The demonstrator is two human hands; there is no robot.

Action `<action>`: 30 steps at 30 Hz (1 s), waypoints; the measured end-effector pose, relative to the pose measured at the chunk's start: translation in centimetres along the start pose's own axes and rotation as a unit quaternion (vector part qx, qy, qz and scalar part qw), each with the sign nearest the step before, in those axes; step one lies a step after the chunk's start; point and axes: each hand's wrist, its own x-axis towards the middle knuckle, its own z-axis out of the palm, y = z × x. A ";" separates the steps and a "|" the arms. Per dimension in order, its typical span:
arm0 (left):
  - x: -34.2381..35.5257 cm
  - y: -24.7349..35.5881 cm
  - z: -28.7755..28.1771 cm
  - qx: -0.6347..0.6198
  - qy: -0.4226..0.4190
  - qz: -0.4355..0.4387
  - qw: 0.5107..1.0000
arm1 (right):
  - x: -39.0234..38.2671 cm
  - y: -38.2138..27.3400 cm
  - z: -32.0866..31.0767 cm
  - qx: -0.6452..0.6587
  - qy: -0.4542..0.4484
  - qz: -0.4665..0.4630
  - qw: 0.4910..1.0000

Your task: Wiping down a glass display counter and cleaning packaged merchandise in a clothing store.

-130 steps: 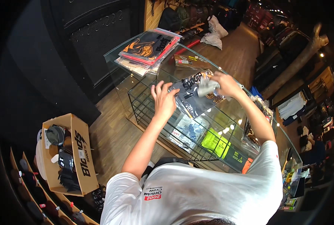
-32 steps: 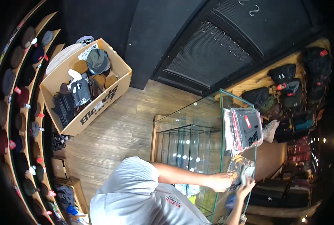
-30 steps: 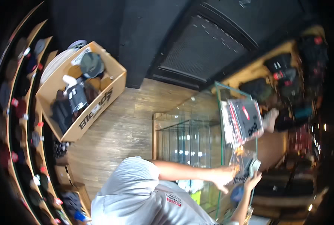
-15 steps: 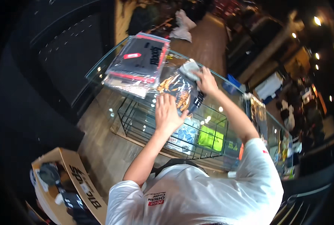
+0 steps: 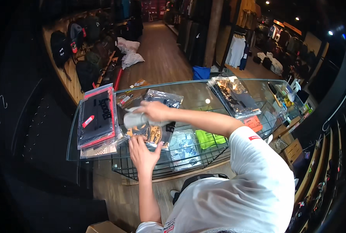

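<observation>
A dark folded garment with an orange print, sealed in a clear plastic bag (image 5: 166, 136), lies on a glass-topped counter (image 5: 192, 86). Flat on the bag's near left part rests my left hand (image 5: 142, 154), fingers stretched and thumb apart. Just beyond it, my right hand (image 5: 156, 112) holds a pale grey cloth (image 5: 133, 119) against the upper left part of the bag; hand and cloth are slightly blurred. My right forearm crosses over the bag and hides some of it. To the left sits a stack of bagged dark garments (image 5: 97, 116) with red edges.
Another pile of bagged garments (image 5: 237, 97) lies on the counter at right. A lime-green package (image 5: 210, 139) and a blue-and-white one (image 5: 184, 149) show below the glass, near a black wire rack (image 5: 122, 170). Backpacks (image 5: 60, 46) hang beyond the counter. A cardboard box (image 5: 105, 227) stands bottom left.
My right hand has swept the cloth leftward across the bagged garment, from its far right part to its upper left. My left hand stays on the near part. The view has turned and lifted.
</observation>
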 end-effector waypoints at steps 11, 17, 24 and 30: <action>1.0 1.3 1.7 0.009 -0.024 0.034 0.999 | -2.0 2.9 0.5 0.061 -0.002 0.112 0.992; 0.2 1.3 2.7 0.071 -0.012 -0.039 0.997 | -5.0 -3.1 1.1 0.201 0.048 -0.081 0.975; 0.6 1.2 1.6 0.071 -0.047 -0.032 0.996 | 0.9 7.6 -1.0 -0.075 0.064 0.117 0.988; 1.0 0.3 1.4 0.035 -0.051 -0.044 0.997 | 1.8 8.3 -0.6 -0.183 0.093 0.076 0.976</action>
